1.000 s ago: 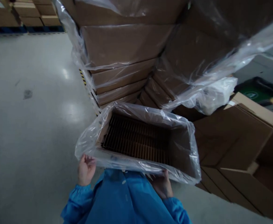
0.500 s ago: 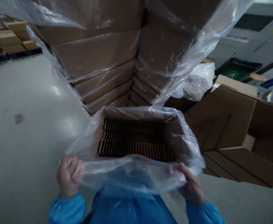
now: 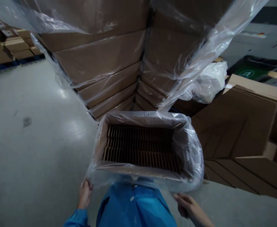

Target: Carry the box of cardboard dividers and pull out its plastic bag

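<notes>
Fingers of the left hand [image 3: 84, 193] are pinched on the hem of the clear plastic liner [image 3: 195, 154] at the near left corner of the open cardboard box [image 3: 100, 142], so that hand is closed on film; the right hand [image 3: 187, 206] hangs under the near right corner with its fingers loosely extended, touching or just short of the sagging hem, and whether it grips anything cannot be told. From the left fingers the box opens toward twelve to one o'clock; from the right fingers it lies at about eleven o'clock, with the liner's fold directly above them. Its long axis runs from nine to three o'clock, across the body, and both hands sit at the near long wall, one toward each end, the left one closer to the film. Inside, a cardboard divider grid [image 3: 140, 148] fills the bottom. Beyond the box at twelve o'clock rises a stack of wrapped cartons [image 3: 100, 60] under loose plastic sheeting, flattened cartons [image 3: 242, 126] lean at three o'clock, and the grey floor [image 3: 34, 142] spreads toward nine o'clock, while the blue sleeves and coat front show at six o'clock
</notes>
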